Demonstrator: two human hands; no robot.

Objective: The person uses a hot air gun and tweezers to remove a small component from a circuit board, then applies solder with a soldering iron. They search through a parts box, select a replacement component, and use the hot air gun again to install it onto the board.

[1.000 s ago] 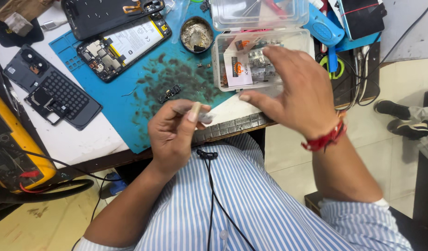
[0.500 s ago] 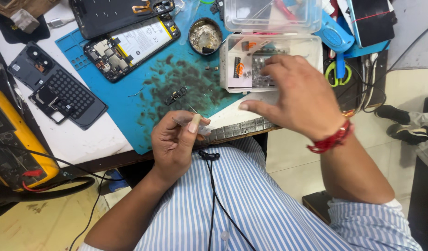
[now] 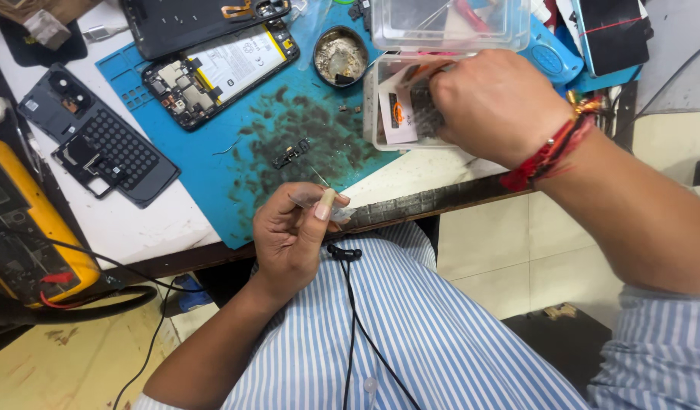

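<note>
The right hand [image 3: 494, 106] had sunk deeper into the clear parts box [image 3: 388, 114] since the earlier frame, fingers curled among its contents; what it gripped, if anything, could not be told. Nearest, the left hand [image 3: 293, 235] pinched a small clear packet [image 3: 336, 215] at the desk [image 3: 137, 228] edge. Picking a part seemed the step in hand, calling for a fine pinch. Farther left on the blue mat [image 3: 213, 175] lay the opened phone [image 3: 221, 72], battery exposed.

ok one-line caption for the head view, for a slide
Right hand digs in a clear parts box while left hand pinches a small piece by the blue mat.
</note>
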